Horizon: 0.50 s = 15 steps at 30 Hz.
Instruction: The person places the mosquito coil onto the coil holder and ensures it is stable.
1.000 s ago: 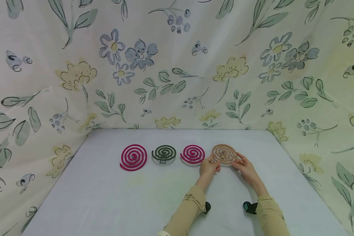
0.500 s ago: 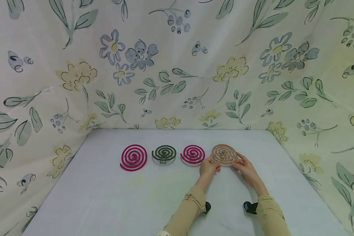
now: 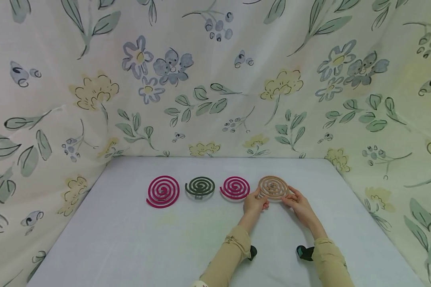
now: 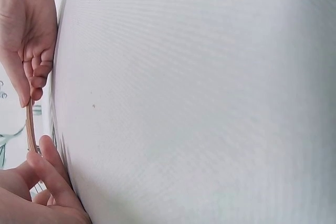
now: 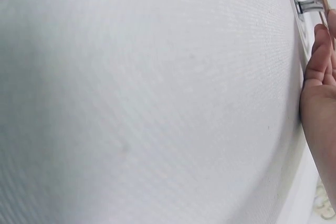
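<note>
A tan mosquito coil [image 3: 272, 186] lies roughly level at the right end of a row of coils. My left hand [image 3: 254, 203] pinches its near left rim. On the opposite side my right hand [image 3: 301, 207] holds the near right rim between thumb and fingers. Seen edge-on in the left wrist view, the coil [image 4: 30, 124] is a thin strip slightly above the table, running between both hands. A small clear stand [image 5: 311, 6] shows beneath it in the right wrist view. The undersides of several fingers are hidden in the head view.
To the left stand a pink coil [image 3: 234, 187], a dark green coil [image 3: 200, 185] and a larger-looking pink coil [image 3: 163, 190]. A small support shows under the green one. White cloth covers the table [image 3: 147, 247]. A floral curtain [image 3: 215, 119] rises behind it.
</note>
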Available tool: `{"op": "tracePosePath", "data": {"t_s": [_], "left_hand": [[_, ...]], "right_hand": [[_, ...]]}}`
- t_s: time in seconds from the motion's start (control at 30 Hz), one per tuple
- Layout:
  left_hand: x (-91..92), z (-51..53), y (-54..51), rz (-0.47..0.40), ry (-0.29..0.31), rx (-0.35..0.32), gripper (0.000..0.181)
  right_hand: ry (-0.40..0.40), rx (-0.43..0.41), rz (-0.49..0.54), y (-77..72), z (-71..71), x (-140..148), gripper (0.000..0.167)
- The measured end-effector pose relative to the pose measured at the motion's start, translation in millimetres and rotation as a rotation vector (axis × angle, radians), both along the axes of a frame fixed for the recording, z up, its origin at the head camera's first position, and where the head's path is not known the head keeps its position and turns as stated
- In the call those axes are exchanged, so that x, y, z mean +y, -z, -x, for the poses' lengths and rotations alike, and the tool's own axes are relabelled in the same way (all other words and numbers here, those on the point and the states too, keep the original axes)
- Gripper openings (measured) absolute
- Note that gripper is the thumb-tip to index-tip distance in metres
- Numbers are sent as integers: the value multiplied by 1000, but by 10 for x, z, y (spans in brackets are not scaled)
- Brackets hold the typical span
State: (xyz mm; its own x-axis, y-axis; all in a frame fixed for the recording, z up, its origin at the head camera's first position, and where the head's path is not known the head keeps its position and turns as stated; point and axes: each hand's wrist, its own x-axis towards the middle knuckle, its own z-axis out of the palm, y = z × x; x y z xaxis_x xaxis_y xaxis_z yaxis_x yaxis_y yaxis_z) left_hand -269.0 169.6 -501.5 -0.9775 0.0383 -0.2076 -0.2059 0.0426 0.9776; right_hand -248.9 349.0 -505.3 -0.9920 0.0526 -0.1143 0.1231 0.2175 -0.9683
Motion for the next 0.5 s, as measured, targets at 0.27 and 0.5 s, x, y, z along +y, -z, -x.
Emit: {"op": "tracePosePath", "data": {"t_s": [0.27, 0.5], "left_hand": [[9, 10, 17, 3, 3, -4, 52], [14, 16, 26, 7, 1, -19, 53]], "right_hand": [[10, -10, -7, -14, -7, -25, 76], [14, -5, -2, -18, -7, -25, 76]]}}
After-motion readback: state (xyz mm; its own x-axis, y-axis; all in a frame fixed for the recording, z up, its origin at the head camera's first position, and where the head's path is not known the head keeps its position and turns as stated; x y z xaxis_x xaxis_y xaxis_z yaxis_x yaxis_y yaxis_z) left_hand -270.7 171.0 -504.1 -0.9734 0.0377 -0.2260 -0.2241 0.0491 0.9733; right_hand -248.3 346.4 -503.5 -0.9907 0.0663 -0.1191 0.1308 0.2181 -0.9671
